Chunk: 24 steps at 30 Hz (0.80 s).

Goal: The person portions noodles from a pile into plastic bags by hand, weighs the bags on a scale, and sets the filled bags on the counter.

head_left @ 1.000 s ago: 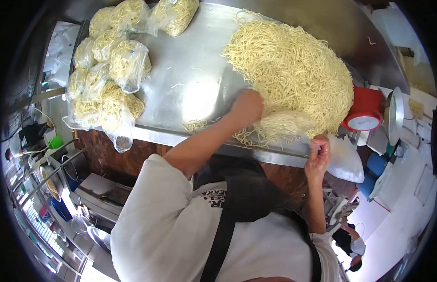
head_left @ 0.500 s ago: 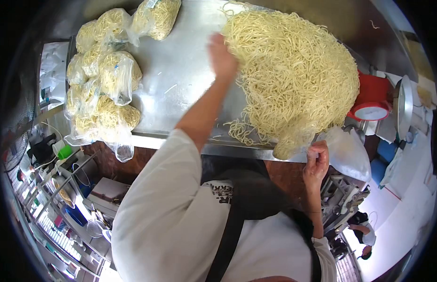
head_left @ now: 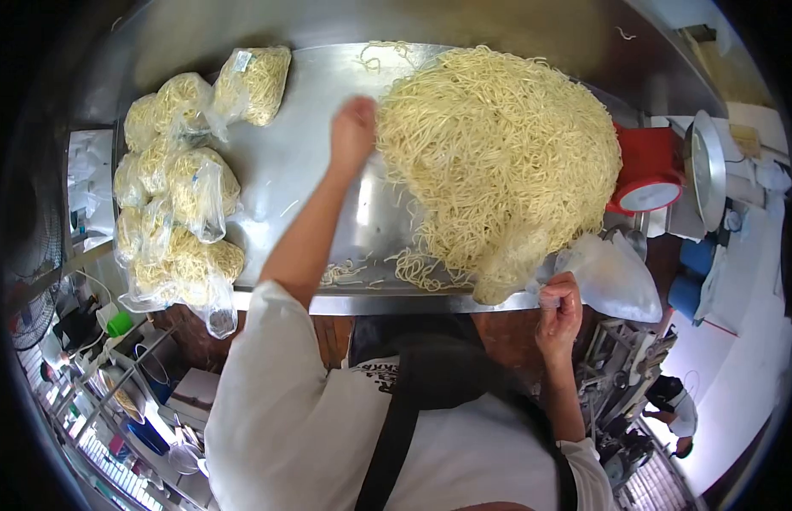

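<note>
A large heap of pale noodles (head_left: 506, 145) covers the right half of the metal table (head_left: 306, 213). My left hand (head_left: 353, 132) is at the heap's upper left edge, slightly blurred, with its fingers partly hidden. At the front edge, my right hand (head_left: 559, 315) has its fingers pinched on the rim of a clear plastic bag (head_left: 506, 268). Some noodles are inside this bag, which lies against the heap. Several filled bags of noodles (head_left: 191, 187) stand grouped at the left, with one bag (head_left: 253, 85) behind them.
A red scale (head_left: 647, 175) with a round metal pan (head_left: 709, 175) stands right of the heap. A whitish plastic bag (head_left: 613, 277) hangs over the front right edge. Loose noodles (head_left: 417, 268) lie near the front edge. Another person (head_left: 679, 413) is far off at the lower right.
My left hand has moved from the front of the heap up and left to its far side. My right hand has kept its pinch on the bag. The camera view has shifted.
</note>
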### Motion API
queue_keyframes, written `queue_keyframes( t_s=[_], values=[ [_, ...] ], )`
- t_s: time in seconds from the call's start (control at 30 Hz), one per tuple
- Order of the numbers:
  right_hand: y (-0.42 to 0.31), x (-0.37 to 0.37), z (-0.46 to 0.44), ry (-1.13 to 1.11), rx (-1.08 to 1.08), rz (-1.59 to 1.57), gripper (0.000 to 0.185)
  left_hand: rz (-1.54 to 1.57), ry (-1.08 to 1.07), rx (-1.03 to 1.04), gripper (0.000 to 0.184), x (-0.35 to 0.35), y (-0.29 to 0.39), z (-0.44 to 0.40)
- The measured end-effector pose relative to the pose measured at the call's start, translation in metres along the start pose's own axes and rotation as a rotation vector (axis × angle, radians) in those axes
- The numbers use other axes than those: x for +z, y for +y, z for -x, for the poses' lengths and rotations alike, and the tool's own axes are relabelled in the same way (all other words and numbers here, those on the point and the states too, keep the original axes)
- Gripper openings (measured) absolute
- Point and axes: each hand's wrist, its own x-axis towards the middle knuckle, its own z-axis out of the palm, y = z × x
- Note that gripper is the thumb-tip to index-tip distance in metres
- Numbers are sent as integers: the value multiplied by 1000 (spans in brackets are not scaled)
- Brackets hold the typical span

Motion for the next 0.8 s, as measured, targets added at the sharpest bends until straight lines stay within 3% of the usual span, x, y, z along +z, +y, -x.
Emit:
queue_keyframes(
  t_s=[0.07,0.1,0.2,0.23,0.33,0.4,0.57,0.7,0.8],
  values=[
    [-2,-6,3,-2,0,34,12,-113,242,74,29,16,-45,-62],
    [2,-9,10,18,21,26,11,-403,317,361,31,39,-114,-105],
    [13,-14,27,64,72,14,10,-436,357,242,33,67,-55,-129],
    [12,-16,32,69,88,26,10,-139,200,174,34,111,-65,-131],
    [9,-13,34,97,118,0,9,376,-335,96,25,230,-51,-102],
    [3,-16,32,90,137,-33,9,505,-562,1,26,220,3,-55],
    [-30,-9,-2,69,234,-364,9,972,-695,-299,30,132,71,26],
    [-77,12,-67,84,-28,-596,8,1169,-727,-392,33,89,66,58],
    [-99,42,-133,62,-318,-750,6,1099,-722,-301,35,101,11,82]
  ],
)
